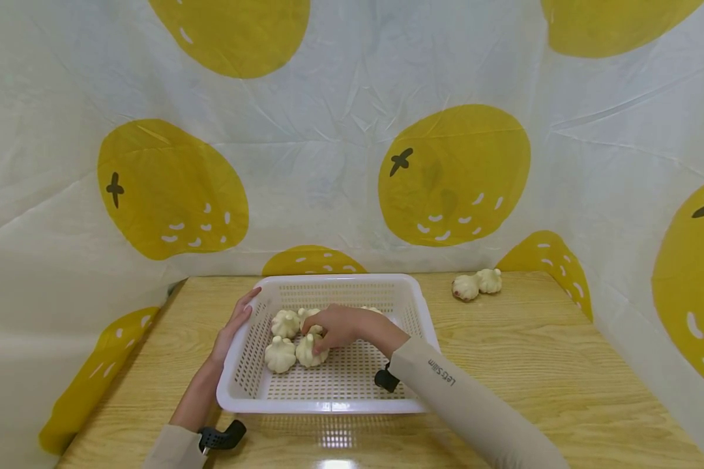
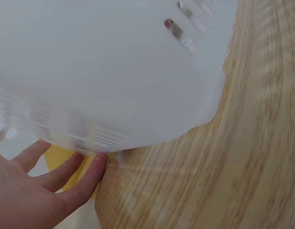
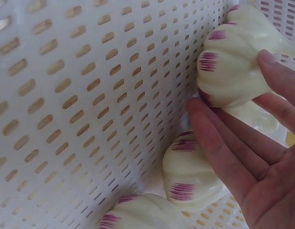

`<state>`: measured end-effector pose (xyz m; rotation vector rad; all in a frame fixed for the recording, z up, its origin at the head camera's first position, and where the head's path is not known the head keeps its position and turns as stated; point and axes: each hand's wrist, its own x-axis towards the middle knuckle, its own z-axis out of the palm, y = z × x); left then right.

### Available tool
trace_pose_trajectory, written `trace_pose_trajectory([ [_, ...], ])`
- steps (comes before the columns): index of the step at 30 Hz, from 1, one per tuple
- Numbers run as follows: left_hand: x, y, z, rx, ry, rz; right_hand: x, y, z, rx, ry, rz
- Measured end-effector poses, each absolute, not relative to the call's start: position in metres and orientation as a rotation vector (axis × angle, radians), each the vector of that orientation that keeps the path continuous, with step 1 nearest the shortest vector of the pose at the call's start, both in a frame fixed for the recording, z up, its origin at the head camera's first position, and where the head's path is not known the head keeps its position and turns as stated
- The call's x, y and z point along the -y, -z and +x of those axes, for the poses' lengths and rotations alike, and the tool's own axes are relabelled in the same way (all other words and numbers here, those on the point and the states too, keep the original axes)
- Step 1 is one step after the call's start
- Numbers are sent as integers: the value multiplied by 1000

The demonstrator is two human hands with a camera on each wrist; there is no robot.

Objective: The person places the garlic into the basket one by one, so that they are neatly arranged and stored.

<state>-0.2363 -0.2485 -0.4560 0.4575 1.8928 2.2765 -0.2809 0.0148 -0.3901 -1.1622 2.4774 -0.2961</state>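
Observation:
A white plastic basket (image 1: 334, 408) with slotted walls sits on the table. Inside, toward its left half, are several pale garlic bulbs (image 1: 280, 355); another garlic bulb (image 1: 372, 309) is mostly hidden behind the right forearm. My right hand (image 1: 341, 326) reaches into the basket and grips a garlic bulb (image 1: 309, 352), thumb on one side and fingers on the other. Purple streaks mark the bulbs in the right wrist view, where the gripped bulb (image 3: 233, 67) shows beside the thumb. My left hand (image 1: 230, 333) rests against the basket's left outer side with extended fingers (image 2: 78, 188).
Two more garlic bulbs (image 1: 477, 283) lie side by side at the back right of the wooden table (image 1: 528, 365). A white cloth (image 1: 328, 195) printed with yellow fruit hangs behind the table and along its sides.

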Motion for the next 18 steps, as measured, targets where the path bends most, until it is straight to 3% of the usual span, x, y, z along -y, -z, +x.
trace_pose_trajectory([
  [18, 247, 456, -237, -1896, -2275, 455, -15, 388, -279, -2488, 267, -1205],
])
